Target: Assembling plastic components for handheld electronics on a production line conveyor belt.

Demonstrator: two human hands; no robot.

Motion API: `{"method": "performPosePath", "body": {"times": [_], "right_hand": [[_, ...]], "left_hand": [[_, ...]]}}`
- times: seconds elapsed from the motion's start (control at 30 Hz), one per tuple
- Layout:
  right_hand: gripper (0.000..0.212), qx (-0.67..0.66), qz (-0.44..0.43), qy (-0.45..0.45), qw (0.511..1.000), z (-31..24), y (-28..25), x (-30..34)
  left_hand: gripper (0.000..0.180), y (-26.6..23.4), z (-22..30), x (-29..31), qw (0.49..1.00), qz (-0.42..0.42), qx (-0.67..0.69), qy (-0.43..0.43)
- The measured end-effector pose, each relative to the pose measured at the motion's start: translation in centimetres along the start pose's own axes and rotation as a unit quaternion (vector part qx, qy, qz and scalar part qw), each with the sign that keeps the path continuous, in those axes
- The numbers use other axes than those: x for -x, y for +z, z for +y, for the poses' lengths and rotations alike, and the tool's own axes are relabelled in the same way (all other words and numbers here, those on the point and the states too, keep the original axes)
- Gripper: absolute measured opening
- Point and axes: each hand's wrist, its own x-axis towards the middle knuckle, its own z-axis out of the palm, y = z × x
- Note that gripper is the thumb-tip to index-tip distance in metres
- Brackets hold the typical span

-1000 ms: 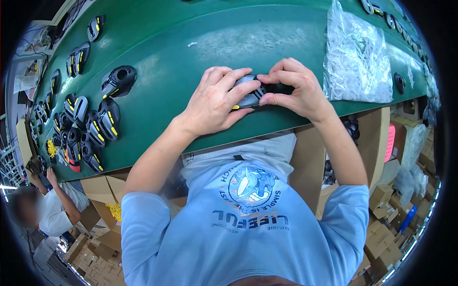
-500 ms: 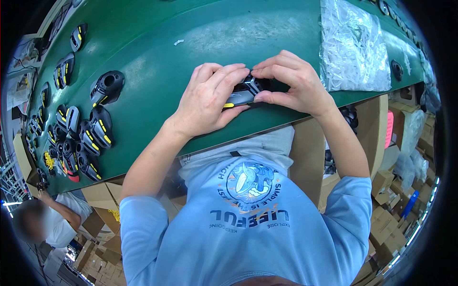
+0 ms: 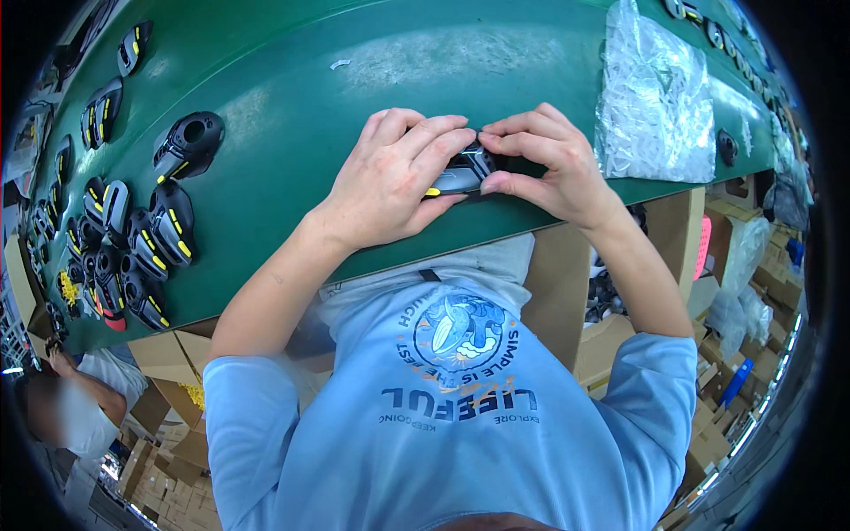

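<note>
A black-and-grey plastic shell [image 3: 459, 180] with a yellow strip lies between my hands, low over the green table near its front edge. My left hand [image 3: 387, 177] is closed round its left end, the fingers over the top and the thumb along the near side. At the shell's right end, my right hand [image 3: 556, 165] pinches it between thumb and fingertips. My fingers hide both ends of the shell, and its underside cannot be seen.
Similar shells [image 3: 146, 239] lie clustered on the table [image 3: 283, 124] at left. A clear plastic bag [image 3: 660, 111] of small pale pieces rests at right. Open cardboard boxes [image 3: 558, 274] stand below the front edge. A person [image 3: 88, 398] is at the lower left.
The view has shifted slightly, so the table's things sit a little further left. Both hands keep hold of the shell, with only small finger movement.
</note>
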Motion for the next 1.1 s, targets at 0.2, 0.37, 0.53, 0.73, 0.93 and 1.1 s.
{"method": "performPosePath", "body": {"times": [0.2, 0.37, 0.53, 0.73, 0.93, 1.1], "right_hand": [[0.042, 0.026, 0.035, -0.008, 0.999, 0.8, 2.7, 0.5], [0.041, 0.013, 0.229, 0.025, 0.973, -0.9, 3.3, 4.8], [0.01, 0.148, 0.479, 0.283, 0.818, 4.5, -0.2, 21.5], [0.024, 0.28, 0.149, 0.419, 0.851, 14.8, 4.9, 32.6], [0.033, 0.345, 0.122, 0.397, 0.842, 17.4, 5.5, 33.7], [0.032, 0.283, 0.153, 0.405, 0.856, 16.4, 6.1, 32.1]], "left_hand": [[0.072, -0.2, -0.2, 0.4, 0.998, -0.01, -0.036, 0.057], [0.064, -0.4, -0.9, 1.4, 0.996, -0.021, -0.077, 0.048], [0.064, -0.7, -0.5, 0.9, 0.995, -0.022, -0.08, 0.059], [0.065, -0.3, -0.8, 0.8, 0.993, -0.026, -0.094, 0.06], [0.064, -0.1, -0.5, 0.7, 0.994, -0.009, -0.097, 0.054], [0.066, -0.3, -0.1, 0.7, 0.994, -0.015, -0.093, 0.055]]}}
